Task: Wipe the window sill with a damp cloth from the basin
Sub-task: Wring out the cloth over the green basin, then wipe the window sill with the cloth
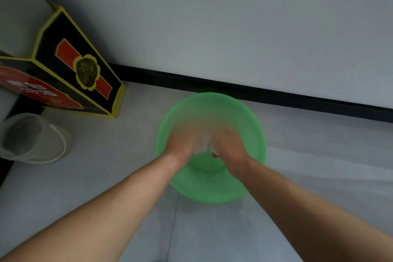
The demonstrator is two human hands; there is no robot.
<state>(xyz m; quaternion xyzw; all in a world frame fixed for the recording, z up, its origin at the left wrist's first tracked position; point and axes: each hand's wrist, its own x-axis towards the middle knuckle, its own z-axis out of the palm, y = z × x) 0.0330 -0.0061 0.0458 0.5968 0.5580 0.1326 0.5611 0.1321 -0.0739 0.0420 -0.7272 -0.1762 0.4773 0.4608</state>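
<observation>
A round green basin [251, 121] stands on the pale floor near the wall. Both hands are inside it, side by side, and blurred. A bunched whitish cloth [203, 144] shows between them. My left hand [180, 144] grips the cloth's left part and my right hand [230, 149] grips its right part. Most of the cloth is hidden by the fingers. The window sill is not in view.
A black, yellow and red cardboard box [78, 70] stands at the left against the wall. A translucent plastic cup [32, 140] lies on its side at the far left. A black skirting strip [276, 95] runs along the white wall behind the basin.
</observation>
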